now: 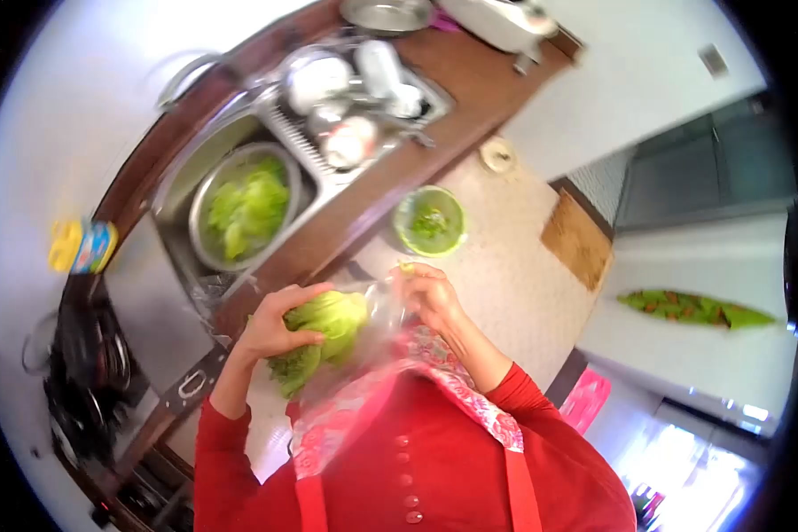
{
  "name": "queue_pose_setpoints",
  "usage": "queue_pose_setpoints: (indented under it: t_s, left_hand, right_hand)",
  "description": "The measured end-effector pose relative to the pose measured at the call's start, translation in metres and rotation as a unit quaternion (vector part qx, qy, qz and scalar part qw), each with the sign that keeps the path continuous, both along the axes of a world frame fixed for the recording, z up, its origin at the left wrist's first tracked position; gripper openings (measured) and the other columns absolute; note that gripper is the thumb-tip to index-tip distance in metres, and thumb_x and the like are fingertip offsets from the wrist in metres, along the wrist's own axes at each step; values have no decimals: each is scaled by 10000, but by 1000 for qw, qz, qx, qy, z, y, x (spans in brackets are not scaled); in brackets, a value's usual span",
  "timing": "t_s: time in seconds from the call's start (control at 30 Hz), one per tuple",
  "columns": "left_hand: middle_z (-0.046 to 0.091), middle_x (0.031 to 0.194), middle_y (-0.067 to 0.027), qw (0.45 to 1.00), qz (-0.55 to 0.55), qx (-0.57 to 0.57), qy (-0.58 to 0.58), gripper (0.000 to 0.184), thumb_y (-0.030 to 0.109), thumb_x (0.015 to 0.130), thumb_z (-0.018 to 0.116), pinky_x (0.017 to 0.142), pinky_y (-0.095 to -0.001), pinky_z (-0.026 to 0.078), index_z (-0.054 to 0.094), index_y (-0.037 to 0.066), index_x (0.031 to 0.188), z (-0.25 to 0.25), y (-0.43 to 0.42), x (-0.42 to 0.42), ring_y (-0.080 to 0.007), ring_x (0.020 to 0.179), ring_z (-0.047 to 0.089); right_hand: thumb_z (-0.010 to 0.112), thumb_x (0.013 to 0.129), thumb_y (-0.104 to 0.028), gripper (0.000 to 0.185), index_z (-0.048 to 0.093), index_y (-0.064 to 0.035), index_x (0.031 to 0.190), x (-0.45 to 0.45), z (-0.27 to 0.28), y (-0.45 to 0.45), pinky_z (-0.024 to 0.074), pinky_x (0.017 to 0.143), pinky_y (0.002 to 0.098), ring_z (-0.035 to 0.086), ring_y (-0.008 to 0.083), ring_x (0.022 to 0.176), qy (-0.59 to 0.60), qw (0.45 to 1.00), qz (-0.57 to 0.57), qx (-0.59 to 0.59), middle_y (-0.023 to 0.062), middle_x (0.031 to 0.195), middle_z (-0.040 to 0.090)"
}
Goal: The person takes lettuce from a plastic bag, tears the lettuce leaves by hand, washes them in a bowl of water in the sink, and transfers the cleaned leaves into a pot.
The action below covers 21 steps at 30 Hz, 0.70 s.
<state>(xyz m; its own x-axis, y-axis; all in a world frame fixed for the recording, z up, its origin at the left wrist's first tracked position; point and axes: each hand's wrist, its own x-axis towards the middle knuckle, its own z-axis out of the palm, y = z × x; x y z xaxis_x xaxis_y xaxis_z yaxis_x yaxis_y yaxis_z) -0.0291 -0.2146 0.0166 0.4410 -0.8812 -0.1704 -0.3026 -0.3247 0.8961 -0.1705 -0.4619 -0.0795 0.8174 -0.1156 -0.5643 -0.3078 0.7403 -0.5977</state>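
My left hand (279,326) is closed around a head of lettuce (335,321), its pale green stem end turned to the right and its darker leaves hanging below. Clear plastic, apparently a bag (383,306), lies against the lettuce and reaches toward my right hand (430,297). The right hand's fingers are pinched together, with a small pale yellow-green bit of lettuce (406,267) showing at the tips. Whether these fingers also grip the plastic, I cannot tell. In the sink, a metal bowl (199,232) holds loose lettuce leaves (248,206).
A green-rimmed bin (405,238) with green scraps stands on the floor beyond my hands. Dishes (350,142) fill the drainboard beside the sink (173,191). Dark pans (84,355) are at the left, near a yellow-and-blue package (84,246). The wooden counter edge (363,213) runs diagonally.
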Motion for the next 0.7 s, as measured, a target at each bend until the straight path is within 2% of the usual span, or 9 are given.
queue_pose_setpoints:
  t_s: [0.07, 0.13, 0.23, 0.27, 0.37, 0.4, 0.5, 0.6, 0.7]
  left_hand:
    - [590, 1059, -79, 983, 50, -53, 167, 731, 100, 591, 785, 873, -302, 417, 487, 27, 1254, -17, -58, -15, -183, 978, 552]
    - [508, 1234, -112, 948, 86, -90, 294, 768, 92, 602, 786, 981, -318, 359, 431, -71, 1263, -29, -105, -27, -175, 1132, 482]
    - [505, 1238, -140, 923, 95, -122, 353, 774, 71, 624, 730, 968, -309, 372, 376, -71, 1297, -46, -176, -37, -210, 1118, 502]
    - [505, 1237, -142, 920, 94, -122, 360, 763, 61, 626, 715, 966, -308, 374, 377, -70, 1297, -53, -194, -40, -213, 1117, 504]
    - [508, 1236, -144, 918, 77, -103, 374, 757, 78, 627, 711, 962, -310, 381, 381, -68, 1292, -73, -236, -43, -215, 1112, 513]
    - [503, 1244, -143, 920, 67, -96, 375, 779, 119, 630, 728, 960, -311, 385, 373, -67, 1298, -78, -247, -43, -214, 1111, 515]
    - [494, 1259, -142, 920, 59, -87, 378, 802, 163, 628, 756, 957, -313, 392, 376, -61, 1298, -101, -270, -45, -214, 1118, 513]
    - [490, 1263, -146, 917, 65, -70, 387, 809, 196, 622, 766, 962, -322, 388, 390, -64, 1289, -123, -283, -41, -219, 1126, 508]
    - [508, 1242, -138, 919, 59, -58, 387, 768, 109, 608, 738, 959, -309, 380, 409, -59, 1282, -136, -288, -28, -215, 1122, 507]
  right_hand:
    - [509, 723, 1, 277, 585, 23, 989, -45, -43, -59, 430, 670, 241, 534, 136, 784, -38, 985, -77, -150, 88, 888, 594]
    - [532, 778, -11, 317, 530, 16, 1094, -84, -58, -108, 469, 733, 285, 544, 164, 828, -136, 958, -183, 172, 94, 983, 574]
    - [536, 797, -7, 446, 443, 42, 1231, -107, -38, -145, 480, 710, 257, 565, 167, 797, -75, 933, -261, 235, 85, 895, 569]
    - [541, 840, -56, 511, 368, -20, 1320, -116, -59, -157, 482, 747, 259, 563, 162, 848, -158, 938, -197, 238, 89, 981, 565]
    - [561, 837, -68, 582, 316, -90, 1365, -114, -59, -178, 478, 763, 261, 555, 158, 900, -159, 960, -62, 222, 83, 1047, 548]
    - [577, 823, -59, 617, 304, -121, 1373, -108, -65, -178, 483, 748, 269, 548, 150, 928, -123, 984, -38, 126, 65, 1083, 538]
    - [662, 781, -186, 649, 351, -200, 1351, -101, -95, -177, 433, 623, 276, 526, 156, 902, -4, 1000, 20, 14, 43, 1101, 522]
    - [687, 747, -158, 627, 396, -121, 1302, -94, -103, -183, 460, 627, 285, 536, 171, 941, -30, 998, 55, -11, 55, 1126, 532]
    - [677, 738, -95, 574, 427, -75, 1253, -86, -125, -182, 484, 638, 296, 562, 177, 914, -28, 998, 31, 38, 74, 1118, 550]
